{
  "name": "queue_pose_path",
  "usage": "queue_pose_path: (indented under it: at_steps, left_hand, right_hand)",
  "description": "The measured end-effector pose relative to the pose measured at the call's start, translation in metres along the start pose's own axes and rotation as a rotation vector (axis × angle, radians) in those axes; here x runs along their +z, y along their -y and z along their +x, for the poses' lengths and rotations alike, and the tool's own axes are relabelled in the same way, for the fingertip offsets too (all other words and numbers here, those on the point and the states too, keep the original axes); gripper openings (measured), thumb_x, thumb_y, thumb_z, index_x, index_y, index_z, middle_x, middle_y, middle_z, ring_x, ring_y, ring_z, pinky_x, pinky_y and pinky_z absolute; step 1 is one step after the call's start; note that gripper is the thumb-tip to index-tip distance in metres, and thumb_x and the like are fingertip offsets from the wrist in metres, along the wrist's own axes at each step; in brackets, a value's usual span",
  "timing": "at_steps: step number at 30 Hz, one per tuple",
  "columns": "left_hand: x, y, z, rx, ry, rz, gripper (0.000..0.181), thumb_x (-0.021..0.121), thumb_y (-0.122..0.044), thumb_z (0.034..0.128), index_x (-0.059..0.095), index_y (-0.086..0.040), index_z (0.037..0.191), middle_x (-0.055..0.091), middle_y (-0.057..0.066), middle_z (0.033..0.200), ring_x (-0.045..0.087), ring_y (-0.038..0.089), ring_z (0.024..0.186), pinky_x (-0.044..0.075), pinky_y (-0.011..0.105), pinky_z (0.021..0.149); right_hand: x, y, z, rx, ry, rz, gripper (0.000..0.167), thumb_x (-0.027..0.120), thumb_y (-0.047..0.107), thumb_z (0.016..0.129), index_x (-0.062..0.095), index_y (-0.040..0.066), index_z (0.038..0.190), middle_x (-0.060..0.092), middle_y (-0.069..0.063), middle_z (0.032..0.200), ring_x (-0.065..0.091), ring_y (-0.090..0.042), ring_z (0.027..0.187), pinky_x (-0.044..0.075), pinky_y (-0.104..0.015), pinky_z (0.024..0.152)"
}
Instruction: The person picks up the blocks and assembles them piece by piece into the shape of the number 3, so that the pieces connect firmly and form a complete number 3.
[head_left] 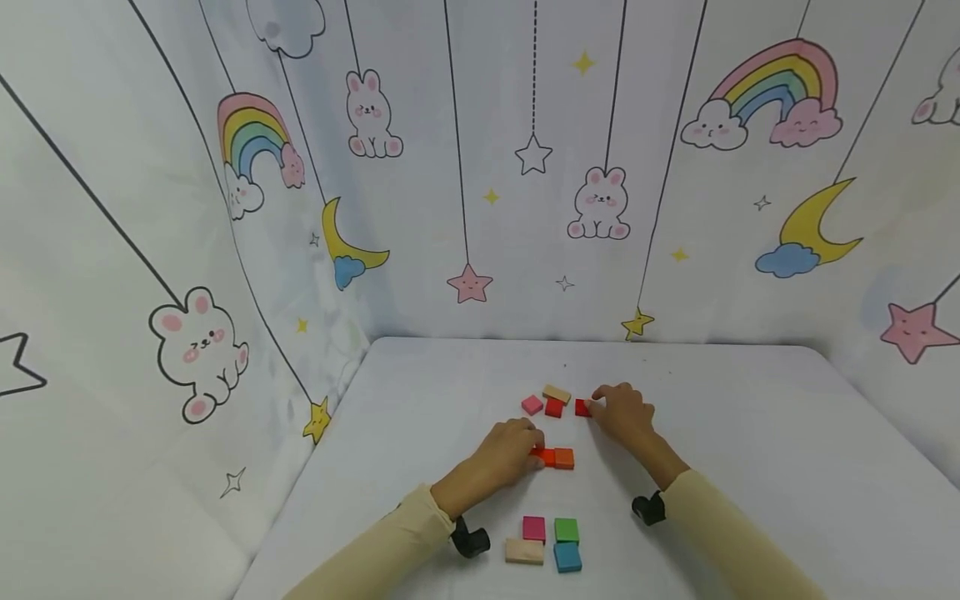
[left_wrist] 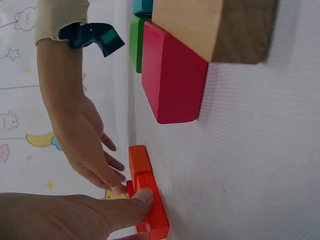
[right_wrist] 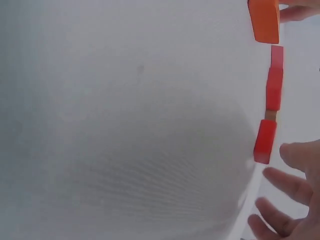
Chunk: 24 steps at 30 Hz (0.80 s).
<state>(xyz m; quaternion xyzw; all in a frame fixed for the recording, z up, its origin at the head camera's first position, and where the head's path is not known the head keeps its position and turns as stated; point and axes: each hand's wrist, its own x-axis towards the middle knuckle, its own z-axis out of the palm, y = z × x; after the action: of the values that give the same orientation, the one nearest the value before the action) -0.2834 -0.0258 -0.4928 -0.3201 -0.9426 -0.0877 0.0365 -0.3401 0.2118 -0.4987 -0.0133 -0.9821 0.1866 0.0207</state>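
Observation:
Between its thumb and fingers, my left hand pinches a red-orange block on the white table. An orange block lies end to end with that block. Farther back, my right hand is beside a red block, its fingers spread apart around a gap. In the right wrist view the thumb is close to this block; whether it touches cannot be told. Left of it lie another red block, a pink block and a natural wood block.
Nearer the front of the white table is a group of blocks: crimson, green, blue and plain wood. A patterned cloth stands behind and at the sides. Each wrist wears a black camera.

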Motion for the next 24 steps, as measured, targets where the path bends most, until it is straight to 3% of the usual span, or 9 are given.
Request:
queue_pose_path:
  at_steps: [6, 15, 24]
  left_hand:
    - [0.001, -0.001, 0.0, -0.008, 0.007, 0.007, 0.023, 0.081, -0.031, 0.0948, 0.078, -0.018, 0.114, 0.073, 0.003, 0.122, 0.066, 0.019, 0.112, 0.053, 0.036, 0.101]
    - [-0.001, -0.002, 0.0, -0.018, 0.018, 0.037, 0.022, 0.08, -0.032, 0.0952, 0.078, -0.019, 0.113, 0.073, 0.002, 0.12, 0.066, 0.018, 0.111, 0.053, 0.034, 0.1]
    - [-0.003, -0.002, -0.001, -0.021, 0.013, 0.016, 0.022, 0.081, -0.031, 0.0946, 0.079, -0.018, 0.112, 0.074, 0.002, 0.119, 0.067, 0.019, 0.109, 0.053, 0.035, 0.1]
  right_hand:
    - [0.006, 0.0, 0.003, 0.01, 0.047, 0.015, 0.032, 0.067, 0.024, 0.1, 0.073, 0.008, 0.127, 0.06, -0.031, 0.129, 0.055, -0.049, 0.118, 0.045, -0.072, 0.094]
    - [-0.003, 0.011, -0.019, -0.081, 0.191, 0.034, 0.024, 0.076, 0.027, 0.095, 0.079, 0.017, 0.116, 0.062, -0.022, 0.122, 0.055, -0.038, 0.112, 0.046, -0.067, 0.088]
    - [-0.005, 0.015, -0.031, -0.126, 0.216, 0.047, 0.018, 0.079, 0.029, 0.094, 0.081, 0.02, 0.109, 0.064, -0.016, 0.116, 0.056, -0.032, 0.108, 0.047, -0.065, 0.086]
